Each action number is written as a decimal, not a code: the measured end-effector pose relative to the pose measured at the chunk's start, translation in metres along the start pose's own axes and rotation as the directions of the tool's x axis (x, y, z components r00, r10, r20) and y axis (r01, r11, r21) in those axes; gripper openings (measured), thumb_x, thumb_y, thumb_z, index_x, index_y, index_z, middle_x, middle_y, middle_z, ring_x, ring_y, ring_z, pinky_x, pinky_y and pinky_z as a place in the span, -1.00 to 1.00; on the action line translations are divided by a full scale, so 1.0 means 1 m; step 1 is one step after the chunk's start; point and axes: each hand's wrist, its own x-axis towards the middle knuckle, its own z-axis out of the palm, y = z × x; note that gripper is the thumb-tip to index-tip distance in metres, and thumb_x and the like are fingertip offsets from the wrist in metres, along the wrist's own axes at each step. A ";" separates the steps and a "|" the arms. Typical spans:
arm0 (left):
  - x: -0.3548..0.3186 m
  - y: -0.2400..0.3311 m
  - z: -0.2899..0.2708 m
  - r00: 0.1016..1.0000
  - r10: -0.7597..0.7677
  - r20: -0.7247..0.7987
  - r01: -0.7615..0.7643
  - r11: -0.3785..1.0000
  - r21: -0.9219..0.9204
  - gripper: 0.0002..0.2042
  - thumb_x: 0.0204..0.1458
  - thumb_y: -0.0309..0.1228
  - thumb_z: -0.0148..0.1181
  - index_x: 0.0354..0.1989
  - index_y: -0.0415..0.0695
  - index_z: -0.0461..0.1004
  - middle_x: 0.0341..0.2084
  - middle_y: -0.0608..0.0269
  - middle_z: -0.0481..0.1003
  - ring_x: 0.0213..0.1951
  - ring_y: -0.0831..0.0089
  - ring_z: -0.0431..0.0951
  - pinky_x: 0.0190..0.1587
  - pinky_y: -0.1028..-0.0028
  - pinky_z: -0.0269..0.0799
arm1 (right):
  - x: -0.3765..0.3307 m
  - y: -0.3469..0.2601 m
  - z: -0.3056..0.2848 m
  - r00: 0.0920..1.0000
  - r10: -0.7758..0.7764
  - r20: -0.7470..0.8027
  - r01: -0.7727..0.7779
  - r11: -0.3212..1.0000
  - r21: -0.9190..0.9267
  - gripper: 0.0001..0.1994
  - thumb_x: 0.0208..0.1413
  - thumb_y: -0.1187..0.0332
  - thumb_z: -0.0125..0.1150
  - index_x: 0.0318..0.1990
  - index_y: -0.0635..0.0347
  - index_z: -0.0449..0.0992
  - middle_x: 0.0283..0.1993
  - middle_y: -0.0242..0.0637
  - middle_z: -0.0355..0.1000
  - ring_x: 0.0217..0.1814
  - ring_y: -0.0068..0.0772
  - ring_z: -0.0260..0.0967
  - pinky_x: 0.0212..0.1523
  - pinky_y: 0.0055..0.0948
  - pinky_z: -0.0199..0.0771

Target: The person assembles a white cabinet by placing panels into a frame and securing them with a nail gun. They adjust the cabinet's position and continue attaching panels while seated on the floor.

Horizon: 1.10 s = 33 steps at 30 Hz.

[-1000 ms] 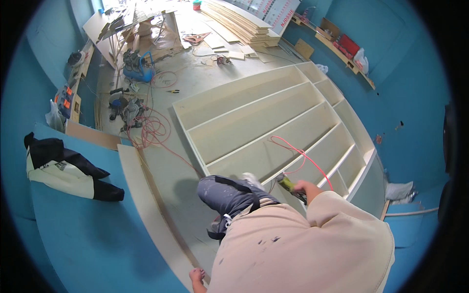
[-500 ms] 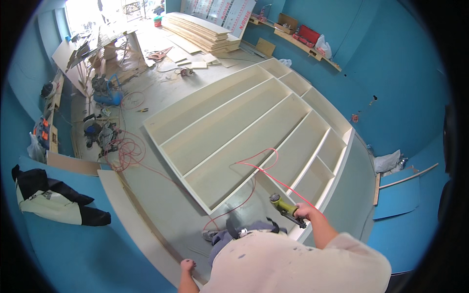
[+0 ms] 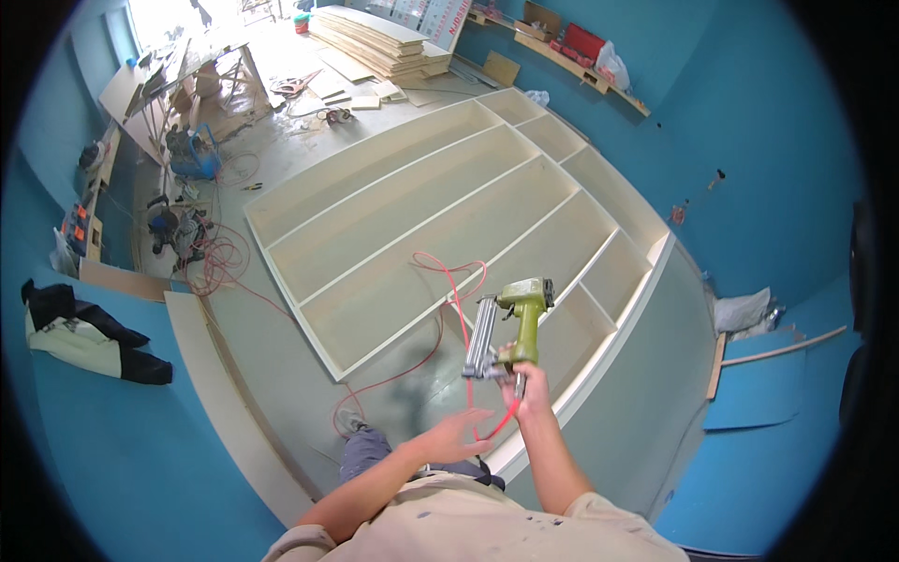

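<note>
In my right hand (image 3: 530, 389) is a green and silver pneumatic nail gun (image 3: 526, 330), gripped low on its handle and raised in front of me. A red air hose (image 3: 507, 419) runs from the bottom of the handle. My left hand (image 3: 457, 436) reaches across with stretched fingers, close to the hose below the nail gun; it looks slightly blurred, and I cannot tell whether it touches the hose. Beneath both hands lies a large cream-white shelving frame (image 3: 620, 326), flat on the floor and divided into long and short compartments.
Tangled red hose (image 3: 217, 264) lies on the left floor beside power tools (image 3: 173, 229) and a blue compressor (image 3: 194, 161). Stacked boards (image 3: 375, 47) are at the back. A long board (image 3: 211, 375) edges the left side. A wall shelf (image 3: 562, 58) holds a red case.
The nail gun has come up from my right side to in front of me, still in my right hand. My left hand has swung from low left to near the hose and opened.
</note>
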 end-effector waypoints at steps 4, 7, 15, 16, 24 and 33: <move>-0.003 0.027 0.017 0.952 -0.269 0.144 0.277 0.960 -0.042 -0.69 0.05 -0.17 0.26 -0.28 -0.19 0.47 -0.46 0.01 0.51 -0.38 0.09 0.51 -0.27 0.23 0.42 | 0.030 -0.007 -0.049 0.924 0.160 -0.348 -0.093 0.975 0.201 -0.67 -0.10 0.49 0.07 -0.09 0.20 0.42 -0.09 -0.20 0.44 -0.03 -0.18 0.42 0.17 0.04 0.36; -0.049 -0.019 -0.001 0.912 -0.410 0.006 0.390 0.872 0.296 -0.77 0.02 -0.21 0.21 -0.31 -0.13 0.52 -0.42 0.00 0.55 -0.31 0.02 0.57 -0.24 0.16 0.48 | 0.028 -0.005 -0.138 0.817 0.242 -0.523 -0.103 0.954 0.280 -0.67 -0.08 0.47 0.06 -0.08 0.18 0.39 -0.05 -0.15 0.42 -0.03 -0.13 0.42 0.09 0.15 0.40; -0.330 -0.077 -0.161 0.418 -0.060 -0.906 0.742 0.597 0.303 -0.97 0.00 -0.55 0.12 -0.43 -0.23 0.47 -0.50 0.00 0.47 -0.39 0.08 0.47 -0.33 0.19 0.34 | -0.044 0.001 -0.422 0.426 0.274 -0.862 0.014 0.951 0.310 -0.70 0.05 0.28 -0.01 -0.08 0.20 0.30 -0.07 -0.11 0.37 -0.11 -0.02 0.41 -0.15 0.26 0.36; -0.351 -0.050 -0.183 0.316 0.092 -0.944 0.704 0.644 0.299 -0.94 0.09 -0.51 0.12 -0.37 -0.23 0.45 -0.44 0.06 0.45 -0.36 0.20 0.44 -0.28 0.27 0.34 | -0.060 -0.001 -0.436 0.323 0.251 -0.913 0.063 0.956 0.285 -0.73 0.06 0.26 -0.01 -0.12 0.17 0.28 -0.09 -0.13 0.36 -0.17 -0.04 0.38 -0.22 0.24 0.34; -0.535 0.107 -0.222 -0.396 0.431 -0.811 0.746 0.666 -0.011 -0.73 0.34 -0.33 -0.01 0.00 -0.23 0.52 -0.27 0.19 0.53 -0.19 0.41 0.52 -0.07 0.42 0.45 | -0.101 0.017 -0.401 0.402 0.297 -0.866 -0.045 0.951 0.305 -0.61 0.10 0.22 -0.11 0.08 0.06 0.31 0.19 -0.18 0.31 0.12 -0.06 0.27 0.05 0.25 0.17; -0.518 0.057 -0.162 0.224 -0.398 -0.889 0.827 0.561 -0.043 -0.83 -0.25 -0.59 0.19 -0.42 -0.23 0.38 -0.60 0.29 0.25 -0.51 0.44 0.24 -0.44 0.42 0.23 | -0.069 0.066 -0.234 0.783 0.235 -0.576 -0.297 0.955 -0.015 -0.65 -0.05 0.28 0.02 -0.09 0.21 0.46 -0.18 -0.12 0.41 -0.15 -0.10 0.36 -0.16 0.17 0.35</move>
